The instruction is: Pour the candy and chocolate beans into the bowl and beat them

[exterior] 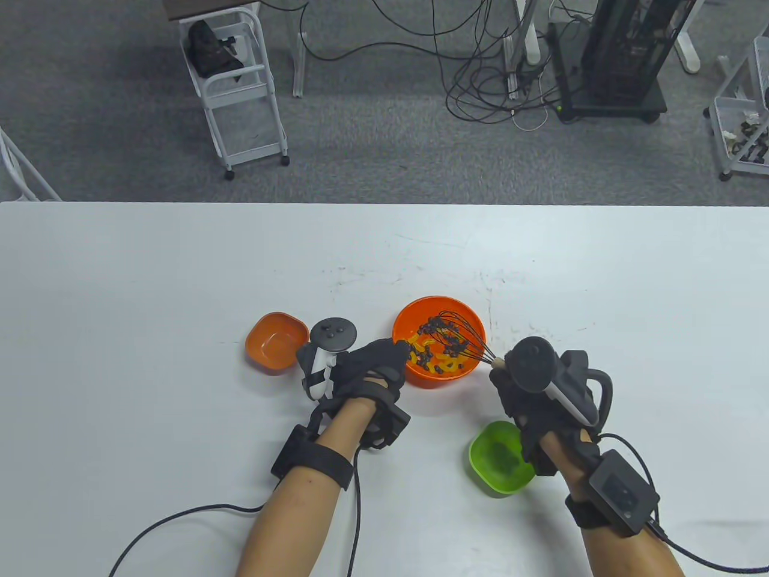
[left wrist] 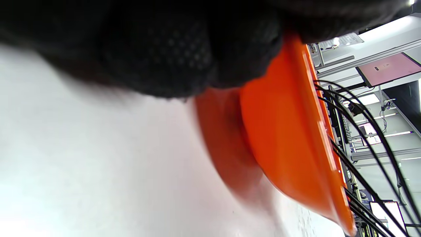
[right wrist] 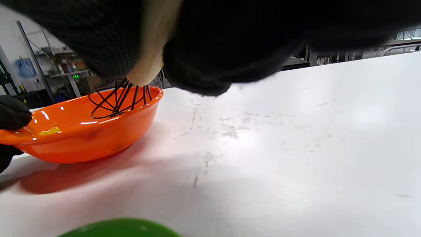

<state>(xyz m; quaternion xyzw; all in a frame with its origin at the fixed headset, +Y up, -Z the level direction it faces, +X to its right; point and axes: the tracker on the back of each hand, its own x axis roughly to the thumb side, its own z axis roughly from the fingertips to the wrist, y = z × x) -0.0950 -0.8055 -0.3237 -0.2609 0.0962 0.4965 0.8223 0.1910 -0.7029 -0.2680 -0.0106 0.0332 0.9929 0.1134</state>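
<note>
While left hand (exterior: 369,366) grips bowl (exterior: 462,312), right hand (exterior: 516,390) holds whisk (exterior: 459,339), wires slanting up-left.

The right hand (exterior: 522,384) hides most of the whisk handle (exterior: 496,362); the green bowl (right wrist: 121,227) is cut off below.

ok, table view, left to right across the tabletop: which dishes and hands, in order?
Small orange dish → left hand, gripping the rim of the large orange bowl of candy and chocolate beans → right hand holding the whisk. Green dish left out: it overlaps the right hand.
</note>
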